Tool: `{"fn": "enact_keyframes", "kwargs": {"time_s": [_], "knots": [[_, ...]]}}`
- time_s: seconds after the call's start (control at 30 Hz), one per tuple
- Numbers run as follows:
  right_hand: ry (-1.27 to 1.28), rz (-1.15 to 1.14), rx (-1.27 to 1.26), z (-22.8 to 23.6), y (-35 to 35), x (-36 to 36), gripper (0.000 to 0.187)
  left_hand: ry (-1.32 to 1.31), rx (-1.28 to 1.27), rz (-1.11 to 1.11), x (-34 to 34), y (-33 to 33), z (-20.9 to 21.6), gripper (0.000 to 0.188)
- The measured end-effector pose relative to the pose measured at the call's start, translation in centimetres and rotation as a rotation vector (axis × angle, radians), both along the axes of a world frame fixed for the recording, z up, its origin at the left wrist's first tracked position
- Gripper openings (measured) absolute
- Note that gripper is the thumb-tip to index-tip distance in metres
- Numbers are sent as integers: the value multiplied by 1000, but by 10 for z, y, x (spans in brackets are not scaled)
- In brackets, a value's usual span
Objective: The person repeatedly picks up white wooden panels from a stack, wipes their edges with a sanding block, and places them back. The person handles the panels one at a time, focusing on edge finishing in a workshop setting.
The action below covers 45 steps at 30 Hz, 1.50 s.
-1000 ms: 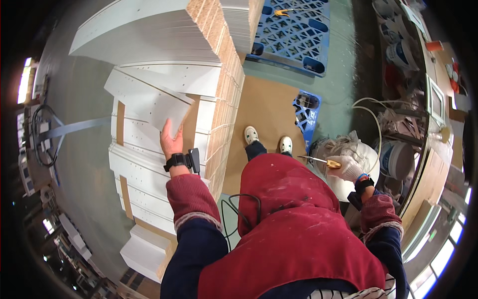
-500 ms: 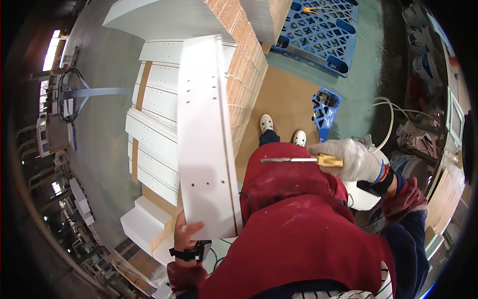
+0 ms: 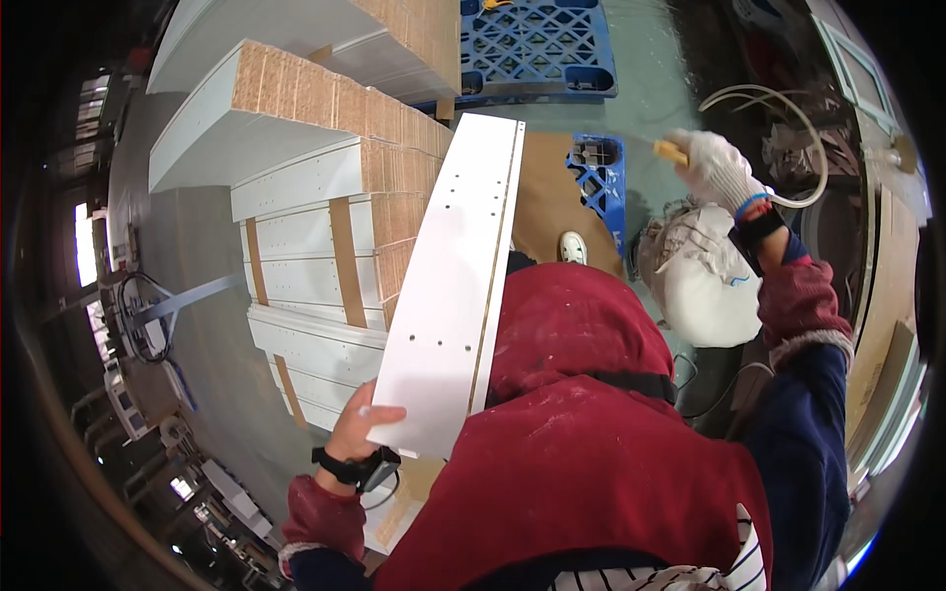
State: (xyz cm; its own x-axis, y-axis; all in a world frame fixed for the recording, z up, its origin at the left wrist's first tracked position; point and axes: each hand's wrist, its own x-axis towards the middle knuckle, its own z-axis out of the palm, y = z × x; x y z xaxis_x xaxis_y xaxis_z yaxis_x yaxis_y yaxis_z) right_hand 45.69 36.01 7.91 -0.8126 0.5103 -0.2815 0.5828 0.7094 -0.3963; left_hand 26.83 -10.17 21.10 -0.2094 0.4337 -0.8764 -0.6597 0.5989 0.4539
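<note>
My bare left hand (image 3: 360, 422) grips the lower end of a long white board (image 3: 448, 286), its thumb on the face and the other fingers hidden behind. The board is tilted, with small drilled holes and a groove along its right edge. Out to the right, my right hand (image 3: 711, 165), in a whitish knit glove, is closed around a hand tool with a yellow handle (image 3: 672, 152). The tool's slim metal shaft is smeared by motion, and it is apart from the board.
Stacked white boards (image 3: 305, 266) with raw chipboard edges stand at the left. A blue plastic pallet (image 3: 537, 49) lies at the far side, and a broken blue piece (image 3: 601, 187) nearer. A white sack (image 3: 705, 281) and a pale hose (image 3: 818, 148) are at the right.
My right hand has swung up and away to the right with the yellow-handled tool. The board, still in my left hand, now leans more, its far end further right. The view has shifted.
</note>
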Motion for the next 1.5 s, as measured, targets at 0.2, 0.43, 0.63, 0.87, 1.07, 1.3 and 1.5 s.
{"fn": "enact_keyframes", "kwargs": {"time_s": [0.2,0.43,0.63,0.87,1.07,1.3,1.5], "knots": [[64,60,-338,51,-62,32,20,5,22,-8,-19,44,-30,49],[88,35,-445,16,-60,61,26,-34,66,-84,-28,74,-53,51],[85,54,-697,19,-49,49,35,-271,94,169,-25,84,-50,49],[334,-226,-643,7,-62,70,34,-717,233,762,4,74,-81,26],[302,-380,-638,-15,-79,65,36,-936,435,914,11,105,-64,13],[224,-370,-651,-15,-83,68,37,-766,339,790,-10,66,-51,25],[170,-54,-500,-57,-91,79,34,-550,237,691,-2,33,-23,48]]}}
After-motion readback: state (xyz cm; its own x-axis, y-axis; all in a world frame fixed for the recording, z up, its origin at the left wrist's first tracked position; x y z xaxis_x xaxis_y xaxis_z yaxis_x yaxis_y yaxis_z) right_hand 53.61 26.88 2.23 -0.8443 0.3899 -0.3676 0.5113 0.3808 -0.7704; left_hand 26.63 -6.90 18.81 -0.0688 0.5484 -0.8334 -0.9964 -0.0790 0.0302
